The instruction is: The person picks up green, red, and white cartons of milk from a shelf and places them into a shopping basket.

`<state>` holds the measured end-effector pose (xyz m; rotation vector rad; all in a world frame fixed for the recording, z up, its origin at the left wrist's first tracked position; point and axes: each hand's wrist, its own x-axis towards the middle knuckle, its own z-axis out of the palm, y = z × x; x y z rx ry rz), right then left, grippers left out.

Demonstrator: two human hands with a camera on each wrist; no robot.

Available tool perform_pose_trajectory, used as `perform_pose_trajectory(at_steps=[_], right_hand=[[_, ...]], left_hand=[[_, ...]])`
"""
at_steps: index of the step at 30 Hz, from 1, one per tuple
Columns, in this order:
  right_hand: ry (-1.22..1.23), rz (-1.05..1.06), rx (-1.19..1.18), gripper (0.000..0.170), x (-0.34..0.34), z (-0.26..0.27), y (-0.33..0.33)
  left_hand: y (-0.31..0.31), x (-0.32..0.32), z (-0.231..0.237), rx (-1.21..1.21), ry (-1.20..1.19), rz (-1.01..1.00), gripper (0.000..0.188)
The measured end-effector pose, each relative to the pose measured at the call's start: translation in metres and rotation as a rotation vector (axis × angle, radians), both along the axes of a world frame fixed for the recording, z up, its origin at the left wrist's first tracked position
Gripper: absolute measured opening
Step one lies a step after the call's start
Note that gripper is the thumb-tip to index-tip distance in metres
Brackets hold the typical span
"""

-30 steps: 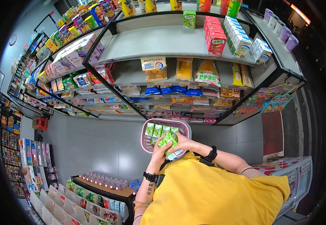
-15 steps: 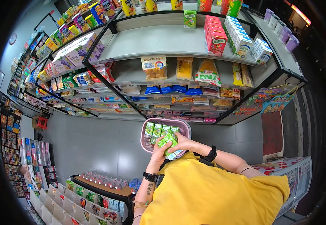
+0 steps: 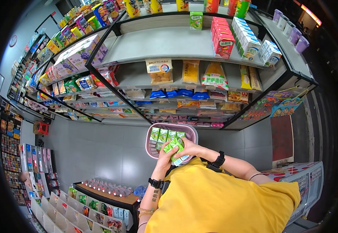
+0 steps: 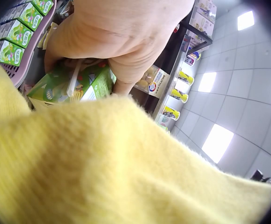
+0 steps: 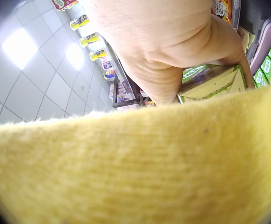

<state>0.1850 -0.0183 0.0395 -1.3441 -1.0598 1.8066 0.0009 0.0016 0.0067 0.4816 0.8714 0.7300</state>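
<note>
My left hand (image 3: 165,156) and right hand (image 3: 190,148) grip green drink cartons (image 3: 178,145) between them, close in front of the yellow shirt. The held cartons overlap the near side of a pink basket (image 3: 148,144) in the head view. Inside that basket stand several more green cartons (image 3: 162,135) in rows. From the left wrist, a green carton (image 4: 56,88) shows below the left hand (image 4: 121,28). The right wrist view has the pale underside of a carton (image 5: 215,91) beyond the right hand (image 5: 173,37). Yellow cloth hides much of both wrist views.
Ahead is a shelf rack (image 3: 149,40) bearing one green carton (image 3: 196,20), red cartons (image 3: 224,42), white cartons (image 3: 248,40) and bagged bread (image 3: 159,72). Bottles (image 3: 107,187) stand on a low stand behind at left. Grey floor (image 3: 99,143) stretches left of the basket.
</note>
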Motion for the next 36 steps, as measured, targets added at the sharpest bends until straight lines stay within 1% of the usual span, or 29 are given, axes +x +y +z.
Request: perform_pose_trajectory(at_steps=[2, 5, 8, 11, 14, 20, 26, 29, 36], right_hand=[[-0.031, -0.002, 0.004, 0.121, 0.0, -0.003, -0.001], [-0.054, -0.005, 0.005, 0.109, -0.002, -0.016, 0.0], [-0.073, -0.029, -0.021, 0.112, -0.003, -0.009, -0.002], [0.132, 0.0, 0.065, 0.097, -0.005, -0.049, 0.0], [0.169, 0.021, 0.064, 0.085, -0.003, -0.008, -0.001], [0.163, -0.004, 0.057, 0.088, -0.003, -0.017, -0.003], [0.087, 0.02, 0.002, 0.091, -0.002, -0.002, -0.003], [0.139, 0.032, 0.027, 0.092, -0.003, -0.015, -0.002], [0.123, 0.013, 0.045, 0.091, -0.005, -0.027, -0.003]], left_hand=[[0.0, 0.0, 0.001, 0.004, -0.011, -0.002, 0.059], [-0.001, -0.001, -0.001, -0.004, -0.007, 0.0, 0.058], [-0.001, -0.001, 0.001, -0.006, -0.006, 0.001, 0.058], [-0.002, -0.001, 0.0, -0.001, -0.002, 0.005, 0.058], [-0.002, -0.002, -0.004, 0.016, -0.009, 0.003, 0.058], [-0.004, -0.002, 0.0, -0.005, 0.004, 0.001, 0.058], [-0.004, -0.002, 0.003, 0.002, 0.021, 0.003, 0.058], [-0.004, -0.003, -0.002, 0.007, 0.026, 0.003, 0.058], [-0.005, -0.004, -0.004, 0.006, 0.006, 0.007, 0.057]])
